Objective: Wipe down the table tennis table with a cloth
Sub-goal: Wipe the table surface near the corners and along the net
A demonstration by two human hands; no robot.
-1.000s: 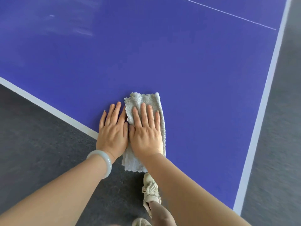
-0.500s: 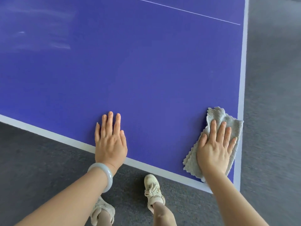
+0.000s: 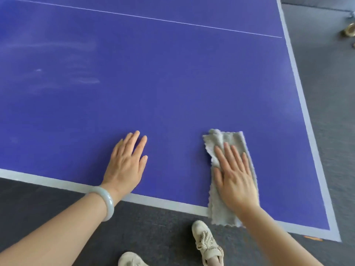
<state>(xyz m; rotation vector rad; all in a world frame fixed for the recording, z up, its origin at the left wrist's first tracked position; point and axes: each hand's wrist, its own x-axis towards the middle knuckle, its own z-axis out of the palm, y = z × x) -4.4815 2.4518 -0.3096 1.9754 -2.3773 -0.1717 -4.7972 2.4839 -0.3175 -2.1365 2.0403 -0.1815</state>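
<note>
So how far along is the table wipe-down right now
Partly done, by the look of it. The blue table near the hands shows no marks. In hand: the right hand presses the grey cloth flat by the near edge, its tail hanging over, while the left hand rests bare on the surface. Left: pale streaks remain at far left, and the area beyond the thin white line.

Floor (image 3: 326, 77): dark grey carpet, speckled. Small brass-coloured object (image 3: 348, 31) on it, far right. Lighting soft, even.
</note>
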